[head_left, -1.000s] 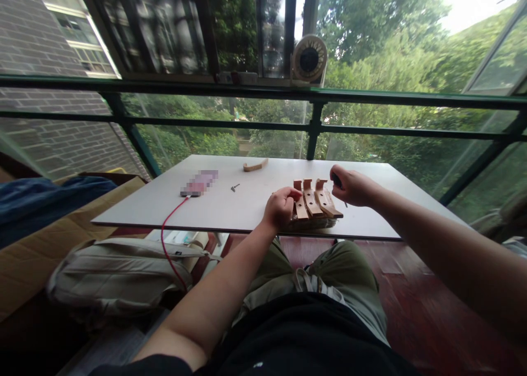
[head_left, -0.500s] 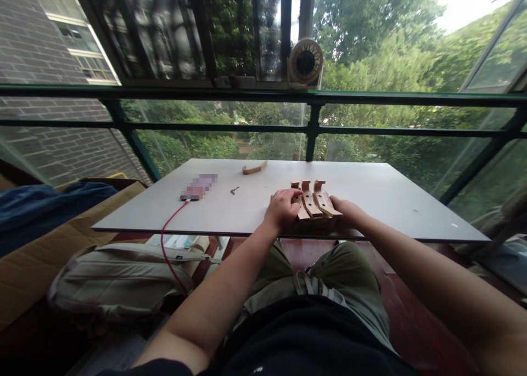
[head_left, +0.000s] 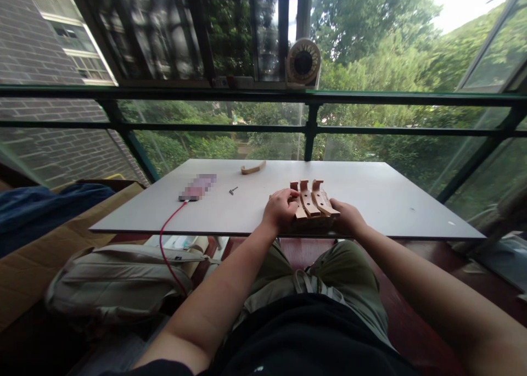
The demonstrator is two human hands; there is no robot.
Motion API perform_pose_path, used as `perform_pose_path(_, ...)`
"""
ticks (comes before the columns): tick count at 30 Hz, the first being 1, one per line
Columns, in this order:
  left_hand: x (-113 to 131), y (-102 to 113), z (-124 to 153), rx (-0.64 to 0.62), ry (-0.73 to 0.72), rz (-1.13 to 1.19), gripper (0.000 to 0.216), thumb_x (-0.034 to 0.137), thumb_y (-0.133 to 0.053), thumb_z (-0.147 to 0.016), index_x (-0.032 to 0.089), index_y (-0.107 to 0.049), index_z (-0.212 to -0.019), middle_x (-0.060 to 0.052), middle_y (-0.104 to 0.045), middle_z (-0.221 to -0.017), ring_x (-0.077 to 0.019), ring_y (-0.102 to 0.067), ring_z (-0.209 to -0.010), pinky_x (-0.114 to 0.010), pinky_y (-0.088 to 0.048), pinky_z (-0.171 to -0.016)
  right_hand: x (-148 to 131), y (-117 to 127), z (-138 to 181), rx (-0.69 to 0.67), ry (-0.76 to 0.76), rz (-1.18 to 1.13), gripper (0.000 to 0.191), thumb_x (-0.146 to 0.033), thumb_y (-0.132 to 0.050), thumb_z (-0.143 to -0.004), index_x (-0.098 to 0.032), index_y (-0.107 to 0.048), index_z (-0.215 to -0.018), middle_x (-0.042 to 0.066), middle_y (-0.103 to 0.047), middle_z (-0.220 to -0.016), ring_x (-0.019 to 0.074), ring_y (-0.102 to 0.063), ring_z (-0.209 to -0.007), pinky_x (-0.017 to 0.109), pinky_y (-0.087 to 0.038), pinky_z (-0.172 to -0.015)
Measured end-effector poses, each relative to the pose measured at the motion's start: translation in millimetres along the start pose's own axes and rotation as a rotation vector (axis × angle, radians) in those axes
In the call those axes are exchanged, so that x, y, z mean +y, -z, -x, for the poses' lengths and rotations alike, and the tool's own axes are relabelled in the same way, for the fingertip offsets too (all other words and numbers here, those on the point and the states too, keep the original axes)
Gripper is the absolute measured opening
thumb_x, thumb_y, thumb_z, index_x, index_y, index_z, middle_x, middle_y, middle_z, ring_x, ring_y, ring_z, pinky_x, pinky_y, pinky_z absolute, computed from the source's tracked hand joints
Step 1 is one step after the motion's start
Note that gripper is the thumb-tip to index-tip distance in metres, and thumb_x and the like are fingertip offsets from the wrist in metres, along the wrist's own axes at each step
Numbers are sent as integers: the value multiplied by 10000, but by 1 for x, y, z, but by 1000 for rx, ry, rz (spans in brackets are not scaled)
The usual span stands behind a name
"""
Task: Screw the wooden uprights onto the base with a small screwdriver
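Between my hands, at the table's front edge, sits a group of three curved wooden hooks (head_left: 308, 198) with dark screw holes, side by side on a pale block (head_left: 325, 220). My left hand (head_left: 281, 207) is closed round the left side, its thumb and fingers at the leftmost hook, which it partly covers. On the other side my right hand (head_left: 345, 215) grips the block's right end; most of its fingers are hidden. A loose curved wooden hook (head_left: 253, 168) lies toward the back of the table. Small metal screws (head_left: 233, 190) rest left of my left hand.
A phone (head_left: 198, 187) with a red cable (head_left: 162, 243) lies on the left of the white table (head_left: 382, 200). Below it stand a beige bag (head_left: 111, 277) and a cardboard box (head_left: 66, 239). A round fan (head_left: 303, 63) is beyond the green railing (head_left: 247, 95).
The view has shifted very slightly. Both hands keep their hold on the wooden hooks and block, with no clear movement.
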State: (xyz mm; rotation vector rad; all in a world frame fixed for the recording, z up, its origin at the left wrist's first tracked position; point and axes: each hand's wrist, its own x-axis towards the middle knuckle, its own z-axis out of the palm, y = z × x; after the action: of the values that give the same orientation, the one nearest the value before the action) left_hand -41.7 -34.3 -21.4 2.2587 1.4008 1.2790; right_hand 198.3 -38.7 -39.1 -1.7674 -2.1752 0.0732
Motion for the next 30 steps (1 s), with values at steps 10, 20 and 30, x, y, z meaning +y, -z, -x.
perform_pose_path(10,4,2,-4,-30,52,48,192,209,-542,-760,195,-698,-873,-57,-729,-917,-203,-654,-828,-330,-526,-814,14,-11,-3,37,39,-9,258,-441,-571,-809,-221,-570,-943,77,-707,-924,213,-602,-787,269,-304,-620)
perform_pose_path(20,-59,33,-44,282,333,591,371,316,-454,-827,163,-595,-1135,-97,-670,-1175,-181,-651,-1013,-311,-524,-848,19,-5,-3,57,23,-13,244,-388,-556,-817,-225,-601,-993,90,-718,-976,225,-612,-811,276,-334,-644)
perform_pose_path(30,-199,98,-35,134,744,-499,531,403,-666,-730,183,-618,-1211,-169,-574,-1328,-345,-499,-1247,-473,-376,-1053,22,-5,-5,66,10,-12,202,-373,-546,-831,-226,-600,-959,94,-723,-971,232,-627,-833,274,-347,-653)
